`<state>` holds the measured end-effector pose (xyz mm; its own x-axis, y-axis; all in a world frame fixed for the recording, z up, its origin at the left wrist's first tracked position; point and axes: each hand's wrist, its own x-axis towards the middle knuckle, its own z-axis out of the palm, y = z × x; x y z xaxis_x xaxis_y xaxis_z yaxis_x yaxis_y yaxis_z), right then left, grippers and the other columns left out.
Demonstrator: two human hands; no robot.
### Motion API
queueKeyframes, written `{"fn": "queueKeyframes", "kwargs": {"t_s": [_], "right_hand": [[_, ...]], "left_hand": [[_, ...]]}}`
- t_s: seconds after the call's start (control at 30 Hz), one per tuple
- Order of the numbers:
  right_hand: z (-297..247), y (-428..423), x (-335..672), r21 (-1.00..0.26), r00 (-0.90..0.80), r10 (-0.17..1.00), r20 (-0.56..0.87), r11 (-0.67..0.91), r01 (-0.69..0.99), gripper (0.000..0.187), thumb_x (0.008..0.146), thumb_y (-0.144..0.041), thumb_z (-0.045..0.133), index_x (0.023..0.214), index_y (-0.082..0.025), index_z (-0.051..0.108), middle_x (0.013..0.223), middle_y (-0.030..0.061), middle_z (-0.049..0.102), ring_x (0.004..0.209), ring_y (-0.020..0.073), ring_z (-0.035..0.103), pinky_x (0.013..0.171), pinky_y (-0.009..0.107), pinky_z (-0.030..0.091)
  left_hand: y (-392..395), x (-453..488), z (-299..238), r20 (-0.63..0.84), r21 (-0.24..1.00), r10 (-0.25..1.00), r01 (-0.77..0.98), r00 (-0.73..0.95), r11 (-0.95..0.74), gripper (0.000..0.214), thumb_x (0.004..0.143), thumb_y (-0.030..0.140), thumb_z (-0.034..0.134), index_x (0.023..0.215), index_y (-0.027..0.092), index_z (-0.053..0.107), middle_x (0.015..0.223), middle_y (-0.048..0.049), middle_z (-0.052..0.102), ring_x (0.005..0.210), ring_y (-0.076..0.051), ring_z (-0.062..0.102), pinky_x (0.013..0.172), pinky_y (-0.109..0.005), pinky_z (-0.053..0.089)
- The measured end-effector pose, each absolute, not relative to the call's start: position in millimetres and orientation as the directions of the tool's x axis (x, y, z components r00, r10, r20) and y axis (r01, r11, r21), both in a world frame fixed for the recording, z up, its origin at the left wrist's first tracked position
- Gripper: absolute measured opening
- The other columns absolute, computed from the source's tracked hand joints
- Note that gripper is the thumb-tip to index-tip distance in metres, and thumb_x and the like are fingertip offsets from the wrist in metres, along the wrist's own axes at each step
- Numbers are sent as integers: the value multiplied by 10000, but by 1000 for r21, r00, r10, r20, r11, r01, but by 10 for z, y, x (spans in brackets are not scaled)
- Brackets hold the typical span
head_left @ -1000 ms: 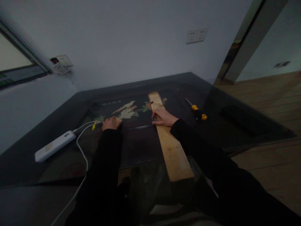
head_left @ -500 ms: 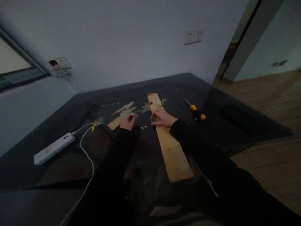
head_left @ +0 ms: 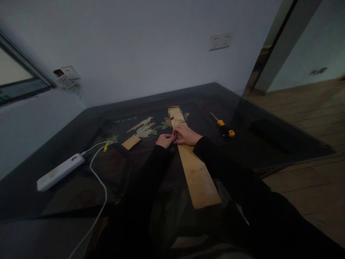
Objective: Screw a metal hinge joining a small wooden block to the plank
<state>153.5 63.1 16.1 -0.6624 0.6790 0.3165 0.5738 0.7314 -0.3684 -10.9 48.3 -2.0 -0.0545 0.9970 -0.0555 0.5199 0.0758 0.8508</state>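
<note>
L hand [head_left: 165, 140] & R hand [head_left: 187, 135] meet on metal bit [head_left: 174, 135] at plank [head_left: 198, 172] edge, grip unclear; screwdriver [head_left: 225, 128] lies untouched.

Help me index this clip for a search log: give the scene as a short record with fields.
Table: dark and glossy, with a bird-and-flower panel in the middle
Left hand: at a small metal part, too small to identify
Right hand: resting on the long wooden plank, fingertips at the same part
Nearby: small wood piece; screwdriver; white power strip
</note>
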Motion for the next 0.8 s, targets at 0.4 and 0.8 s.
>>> {"fn": "queueKeyframes", "kwargs": {"t_s": [0.4, 0.8], "right_hand": [[196, 635, 1656, -339, -582, 781, 227, 624, 704, 478, 675, -475, 720, 1036, -179, 619, 1075, 109, 553, 1057, 262, 502, 865, 356, 396], [223, 634, 1664, -278, -620, 754, 217, 656, 702, 409, 748, -478, 645, 997, -154, 627, 1061, 114, 556, 1033, 255, 522, 828, 335, 408]], "left_hand": [[485, -99, -11, -78, 849, 994, 517, -81, 109, 233, 624, 391, 689, 599, 160, 701, 515, -2, 611, 618, -158, 577, 611, -239, 416], [481, -78, -18, -55, 839, 996, 538, -73, 86, 263, 653, 408, 651, 609, 155, 707, 537, -6, 614, 663, -169, 586, 644, -246, 424]]}}
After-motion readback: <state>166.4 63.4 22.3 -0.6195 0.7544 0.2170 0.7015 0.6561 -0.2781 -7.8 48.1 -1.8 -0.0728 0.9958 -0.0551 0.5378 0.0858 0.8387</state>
